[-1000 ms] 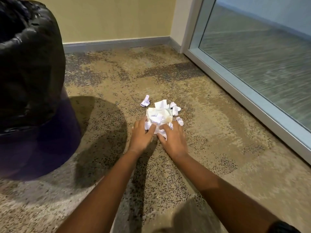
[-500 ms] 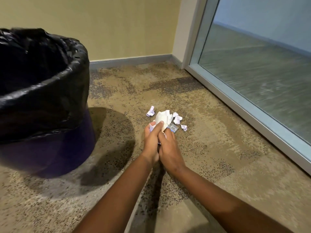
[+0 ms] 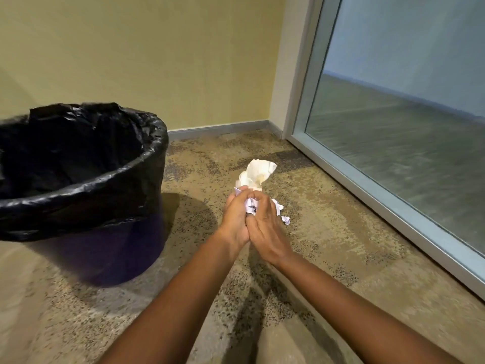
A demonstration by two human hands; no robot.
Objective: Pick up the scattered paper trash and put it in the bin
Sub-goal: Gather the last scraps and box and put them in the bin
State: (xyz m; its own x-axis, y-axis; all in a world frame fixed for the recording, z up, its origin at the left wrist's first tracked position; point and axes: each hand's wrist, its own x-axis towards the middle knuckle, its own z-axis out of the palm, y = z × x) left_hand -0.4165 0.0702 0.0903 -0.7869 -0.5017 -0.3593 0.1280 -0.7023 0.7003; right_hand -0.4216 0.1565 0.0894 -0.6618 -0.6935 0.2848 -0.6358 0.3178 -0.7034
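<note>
My left hand [image 3: 235, 219] and my right hand [image 3: 265, 227] are pressed together, both shut on a bundle of crumpled white paper trash [image 3: 256, 174] lifted above the carpet. A large creased piece sticks up out of the top of the clasp, and smaller scraps show between my fingers. One small paper scrap [image 3: 286, 219] shows just right of my right hand; whether it lies on the floor or hangs from the bundle I cannot tell. The bin [image 3: 126, 245], dark purple with a black liner [image 3: 86, 195] folded over its rim, stands to the left of my hands, its mouth open.
A yellow wall with a grey baseboard [image 3: 217, 126] runs along the back. A glass panel in a pale frame [image 3: 367, 195] borders the carpet on the right. Speckled tan carpet [image 3: 328, 232] covers the floor.
Both hands closed around the paper pile on the carpet and lifted it up. The view tilted upward, so the bin's open top now shows.
</note>
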